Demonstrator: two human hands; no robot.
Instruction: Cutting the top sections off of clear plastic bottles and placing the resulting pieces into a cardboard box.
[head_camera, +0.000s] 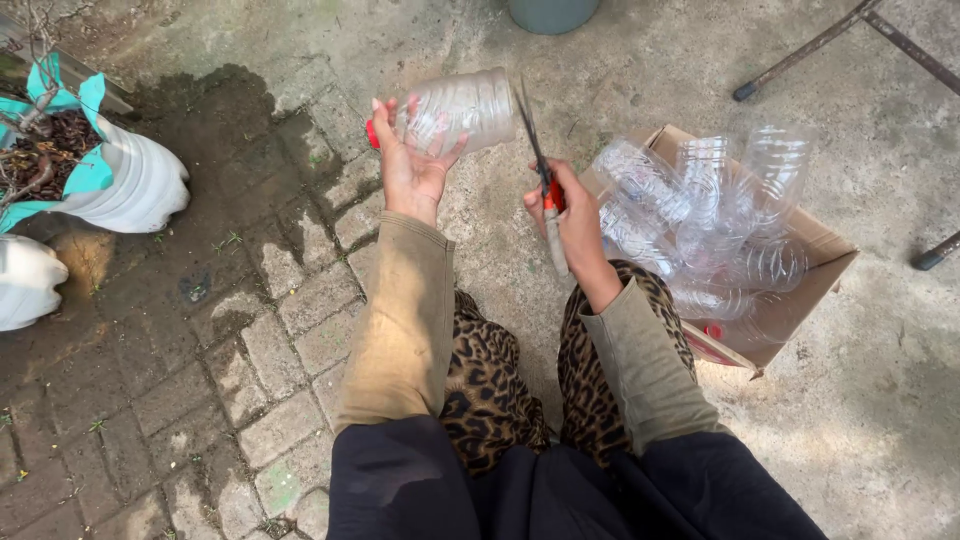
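**Bottle and scissors held above the paved ground**

The left hand (415, 165) is clamped around a clear plastic bottle (465, 108) with a red cap (372, 134), held on its side above the ground. The right hand (570, 215) is closed on the handles of scissors (540, 170), blades pointing up just beside the bottle's base. A cardboard box (800, 285) of clear bottles lies to the right; a white planter bag (130, 180) stands at left.

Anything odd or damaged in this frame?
Nothing spilled. The bottle in the left hand lies sideways, scissors in the right hand at its base end. The box beside it is tipped, one flap splayed, packed with clear bottles.
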